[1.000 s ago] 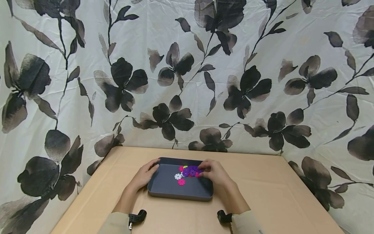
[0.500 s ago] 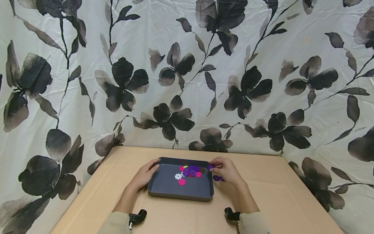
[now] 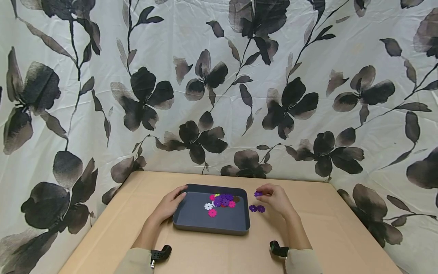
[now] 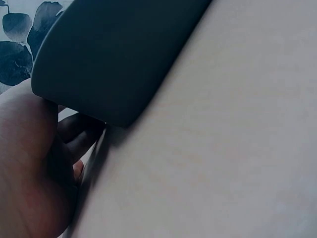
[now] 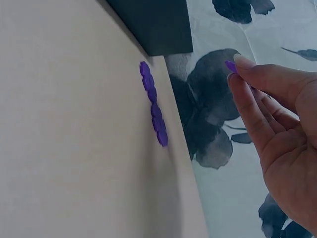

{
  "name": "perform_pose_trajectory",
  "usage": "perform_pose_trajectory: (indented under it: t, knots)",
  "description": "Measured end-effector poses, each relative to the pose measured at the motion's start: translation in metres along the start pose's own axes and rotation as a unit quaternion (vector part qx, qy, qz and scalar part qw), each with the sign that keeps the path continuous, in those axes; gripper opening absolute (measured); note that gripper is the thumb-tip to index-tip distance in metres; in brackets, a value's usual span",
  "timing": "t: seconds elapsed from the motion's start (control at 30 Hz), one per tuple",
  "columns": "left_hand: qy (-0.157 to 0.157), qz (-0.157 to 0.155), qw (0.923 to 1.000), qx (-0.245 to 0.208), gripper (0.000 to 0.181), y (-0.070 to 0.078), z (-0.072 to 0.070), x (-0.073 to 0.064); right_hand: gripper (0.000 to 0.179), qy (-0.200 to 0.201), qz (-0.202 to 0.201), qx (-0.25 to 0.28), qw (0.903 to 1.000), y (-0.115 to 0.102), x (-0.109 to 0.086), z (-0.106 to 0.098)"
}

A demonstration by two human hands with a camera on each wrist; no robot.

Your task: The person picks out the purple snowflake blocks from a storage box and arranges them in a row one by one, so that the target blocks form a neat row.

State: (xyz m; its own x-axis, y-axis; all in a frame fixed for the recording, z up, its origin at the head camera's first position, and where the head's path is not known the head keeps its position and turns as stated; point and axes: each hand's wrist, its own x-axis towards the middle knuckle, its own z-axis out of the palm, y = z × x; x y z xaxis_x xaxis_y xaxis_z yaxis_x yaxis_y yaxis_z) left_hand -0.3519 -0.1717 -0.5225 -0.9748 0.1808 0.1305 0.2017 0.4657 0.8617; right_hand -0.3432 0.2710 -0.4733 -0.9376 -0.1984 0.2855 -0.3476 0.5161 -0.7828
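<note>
Head view, sleeves: beige cloth [image 3: 134, 262], a black wrist camera [image 3: 278, 249] by each cuff.
Tray: dark grey, smooth, a shallow rectangle with rounded corners [image 3: 192, 220]; its long axis runs left to right.
Left hand: at the tray's left end [image 3: 170, 204], gripping it, thumb on the rim, fingers curled below.
Purple pair: two flat, scalloped flower discs [image 3: 253, 208] on the table right of the tray, edge to edge, their row lying left to right.
Right hand: thumb and finger [image 3: 278, 199] pinch one disc.
Pinched disc: purple, petalled [image 3: 258, 193], above the table, beyond the pair; its free edge juts left, towards the tray.
Pile: overlapping discs [image 3: 224, 200] in the tray's right half, mostly purple, with pink, white, yellow-green and brown.
Table: pale tan, matt surface [image 3: 318, 217].
Backdrop: creased white cloth [image 3: 191, 30] printed with grey-black flowers.
</note>
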Motion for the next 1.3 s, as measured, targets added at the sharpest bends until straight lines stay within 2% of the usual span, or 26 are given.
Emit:
perform_pose_trajectory:
  t: [0.2,0.4,0.6,0.8,1.3]
  knots:
    - [0.0,-0.001,1.0,-0.004,0.048,-0.001,0.0,0.001,0.025,-0.005,0.01,-0.002,0.9999,0.007,-0.002,-0.009]
    - [0.0,-0.002,1.0,-0.002,0.048,0.0,0.0,0.001,0.025,-0.03,0.026,-0.023,0.9989,0.022,-0.006,-0.019]
    - [0.0,-0.001,1.0,0.002,0.048,0.0,0.0,0.002,0.026,-0.043,0.069,-0.038,0.996,0.03,-0.011,-0.025]
    - [0.0,-0.002,1.0,-0.001,0.048,0.0,0.0,0.001,0.025,-0.047,0.102,-0.051,0.9923,0.033,-0.016,-0.023]
    - [0.0,-0.008,1.0,-0.001,0.048,0.001,0.001,-0.001,0.024,-0.047,0.113,-0.069,0.9901,0.041,-0.02,-0.019]
